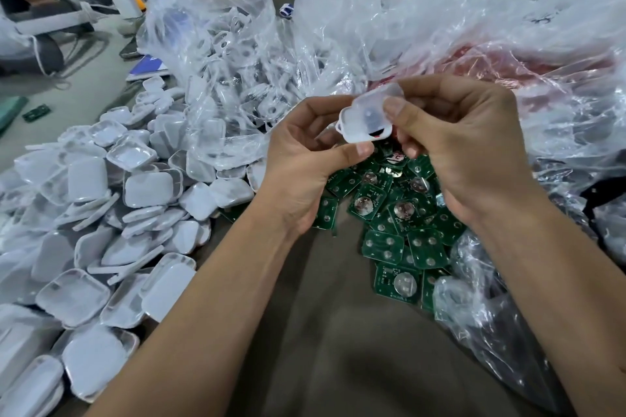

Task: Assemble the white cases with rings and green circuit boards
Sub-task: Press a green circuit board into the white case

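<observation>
We hold a small white translucent plastic case (367,118) up between both hands, above a heap of green square circuit boards (396,223) lying on the brown table (325,332). Our left hand (305,166) grips the case's lower edge, thumb pressed under it and fingers curled behind. Our right hand (464,145) pinches its upper right side, thumb on the front face. Something dark with a red spot shows through the case wall; we cannot tell just what it is, perhaps a part already seated inside. A small loop sticks out at the case's left corner.

To the left, a wide pile of empty white case halves (111,213) spreads across the table. Behind it stands a clear plastic bag of white parts (230,54), and crumpled clear plastic sheeting (474,17) fills the right side.
</observation>
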### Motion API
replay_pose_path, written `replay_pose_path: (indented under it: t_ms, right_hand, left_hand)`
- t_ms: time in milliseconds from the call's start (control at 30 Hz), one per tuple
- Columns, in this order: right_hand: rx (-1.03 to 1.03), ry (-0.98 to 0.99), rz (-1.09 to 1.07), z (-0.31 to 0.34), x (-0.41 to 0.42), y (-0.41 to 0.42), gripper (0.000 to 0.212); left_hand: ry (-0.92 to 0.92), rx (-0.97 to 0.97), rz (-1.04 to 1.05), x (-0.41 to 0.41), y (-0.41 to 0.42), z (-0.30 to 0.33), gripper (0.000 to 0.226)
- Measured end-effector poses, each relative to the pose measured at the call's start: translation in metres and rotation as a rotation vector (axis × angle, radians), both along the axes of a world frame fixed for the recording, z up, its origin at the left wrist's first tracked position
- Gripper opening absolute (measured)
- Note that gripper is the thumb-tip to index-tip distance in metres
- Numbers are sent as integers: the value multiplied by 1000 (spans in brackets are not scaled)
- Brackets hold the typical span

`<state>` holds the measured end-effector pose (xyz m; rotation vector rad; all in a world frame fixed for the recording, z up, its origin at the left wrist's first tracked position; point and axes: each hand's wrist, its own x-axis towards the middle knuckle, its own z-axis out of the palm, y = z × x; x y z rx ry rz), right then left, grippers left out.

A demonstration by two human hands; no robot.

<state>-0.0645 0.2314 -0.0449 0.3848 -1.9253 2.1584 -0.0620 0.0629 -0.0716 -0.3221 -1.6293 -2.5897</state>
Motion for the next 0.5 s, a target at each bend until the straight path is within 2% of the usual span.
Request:
replay_pose_path:
  t_ms: [267, 500]
  right_hand:
    - [111, 17, -78, -4, 1, -3, 10]
    - [23, -67, -72, -1, 2, -3, 12]
  left_hand:
    - [19, -70, 30, 0, -1, -1, 47]
    - [-19, -95, 33, 1, 0, -2, 48]
